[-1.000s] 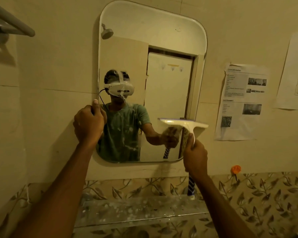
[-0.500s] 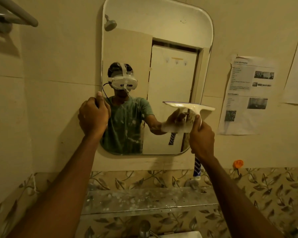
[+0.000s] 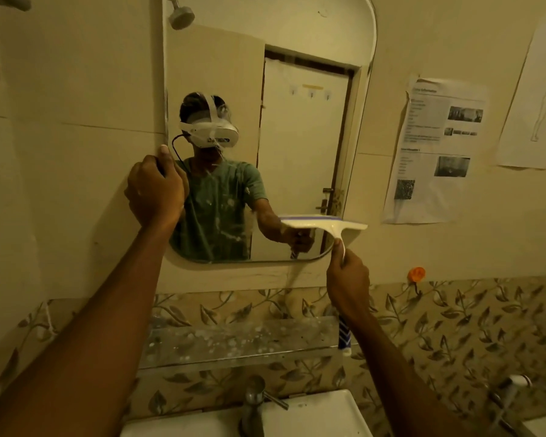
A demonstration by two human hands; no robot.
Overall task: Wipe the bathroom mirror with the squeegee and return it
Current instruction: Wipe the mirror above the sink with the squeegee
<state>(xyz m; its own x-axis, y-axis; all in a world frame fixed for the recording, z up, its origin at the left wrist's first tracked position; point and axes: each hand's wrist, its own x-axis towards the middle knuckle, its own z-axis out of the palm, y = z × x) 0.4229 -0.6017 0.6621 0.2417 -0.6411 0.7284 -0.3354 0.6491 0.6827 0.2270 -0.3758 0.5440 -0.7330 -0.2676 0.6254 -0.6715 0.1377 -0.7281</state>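
Squeegee [image 3: 325, 224]: white blade level against the mirror [image 3: 297, 121], at the glass's 5 o'clock corner, its right end past the edge over the wall.
Right hand [image 3: 347, 280]: fist wrapped round the squeegee's handle, at 6 o'clock below the blade; a blue striped handle end pokes out beneath.
Left hand [image 3: 155, 190]: fingers curled over the mirror's 9 o'clock edge, gripping it.
Shelf [image 3: 234, 345]: spotted glass, 6 o'clock beneath the mirror.
Tap [image 3: 254, 402]: 6 o'clock under the shelf.
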